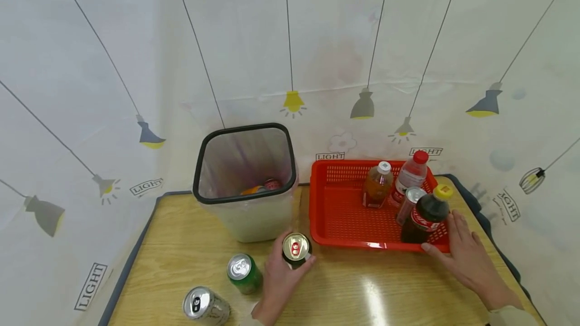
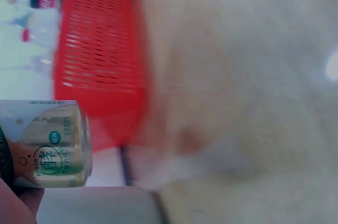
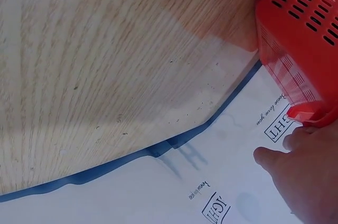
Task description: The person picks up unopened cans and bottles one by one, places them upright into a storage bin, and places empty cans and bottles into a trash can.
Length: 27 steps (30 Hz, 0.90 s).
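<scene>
In the head view my left hand point(image 1: 280, 270) grips a drink can point(image 1: 295, 248) with a gold top and red tab, thumb and fingers round its sides. The left wrist view shows the can point(image 2: 53, 145) with its printed label, close to the camera. My right hand point(image 1: 471, 255) rests against the right front corner of the red basket point(image 1: 353, 243), fingers straight along its side. Inside the basket stand a cola bottle point(image 1: 425, 218) with a yellow cap, a slim can point(image 1: 411, 202), a red-capped clear bottle point(image 1: 410, 175) and a white-capped amber bottle point(image 1: 377, 185).
A bin point(image 1: 263, 220) with a black rim and a clear liner stands behind my left hand, several items at its bottom. Left of that hand are a green can point(image 1: 246, 275) and a silver can point(image 1: 207, 306) on the wooden table point(image 1: 172, 235). A lamp-printed sheet surrounds the table.
</scene>
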Each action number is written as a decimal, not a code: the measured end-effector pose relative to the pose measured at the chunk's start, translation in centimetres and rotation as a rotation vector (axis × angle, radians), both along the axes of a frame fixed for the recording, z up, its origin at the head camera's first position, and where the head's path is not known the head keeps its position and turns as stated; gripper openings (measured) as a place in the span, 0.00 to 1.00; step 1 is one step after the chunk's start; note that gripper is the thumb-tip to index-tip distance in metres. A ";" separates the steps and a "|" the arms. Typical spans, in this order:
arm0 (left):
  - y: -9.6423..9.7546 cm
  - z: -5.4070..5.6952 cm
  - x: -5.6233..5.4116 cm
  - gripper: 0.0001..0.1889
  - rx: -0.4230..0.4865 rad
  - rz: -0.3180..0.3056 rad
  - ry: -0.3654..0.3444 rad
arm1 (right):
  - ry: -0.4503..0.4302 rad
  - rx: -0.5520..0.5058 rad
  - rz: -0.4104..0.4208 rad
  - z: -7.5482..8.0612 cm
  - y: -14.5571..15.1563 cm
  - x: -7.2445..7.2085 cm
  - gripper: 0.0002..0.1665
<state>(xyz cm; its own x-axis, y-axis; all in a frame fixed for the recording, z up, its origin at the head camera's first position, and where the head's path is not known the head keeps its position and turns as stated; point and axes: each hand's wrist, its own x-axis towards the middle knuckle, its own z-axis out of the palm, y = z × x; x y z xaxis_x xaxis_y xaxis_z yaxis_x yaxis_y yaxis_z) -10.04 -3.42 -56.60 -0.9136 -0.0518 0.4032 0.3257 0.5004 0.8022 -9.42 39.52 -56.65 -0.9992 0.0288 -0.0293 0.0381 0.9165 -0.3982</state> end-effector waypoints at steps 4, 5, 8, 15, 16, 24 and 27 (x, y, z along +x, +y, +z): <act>0.5 2.9 0.3 0.41 0.005 -0.056 0.064 | -0.007 -0.007 -0.006 0.1 -0.1 0.0 0.67; 0.6 3.6 0.4 0.41 0.012 -0.068 0.068 | -0.007 -0.008 -0.007 0.1 -0.1 0.0 0.67; 1.3 5.7 0.2 0.40 0.052 -0.104 0.060 | -0.007 -0.013 -0.008 0.1 -0.1 0.0 0.67; 3.8 8.6 -2.4 0.38 0.097 -0.215 -0.017 | -0.014 -0.019 -0.012 -0.1 0.1 -0.1 0.68; 4.2 8.8 -3.0 0.38 0.107 -0.234 -0.032 | -0.016 -0.021 -0.013 -0.1 0.1 -0.2 0.68; 7.0 9.0 -8.4 0.36 0.039 -0.281 -0.153 | -0.012 -0.025 -0.014 -0.2 0.0 -0.3 0.68; 8.0 9.0 -10.3 0.38 0.005 -0.292 -0.218 | -0.013 -0.030 -0.020 -0.1 0.0 -0.2 0.68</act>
<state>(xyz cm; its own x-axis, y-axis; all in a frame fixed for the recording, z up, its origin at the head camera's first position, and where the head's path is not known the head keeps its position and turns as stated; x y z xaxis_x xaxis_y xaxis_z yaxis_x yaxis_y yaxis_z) -20.32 4.63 -47.55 -0.9547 0.2223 0.1980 0.2755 0.4077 0.8706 -9.64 39.51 -56.72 -0.9979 0.0476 -0.0438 0.0617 0.9033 -0.4245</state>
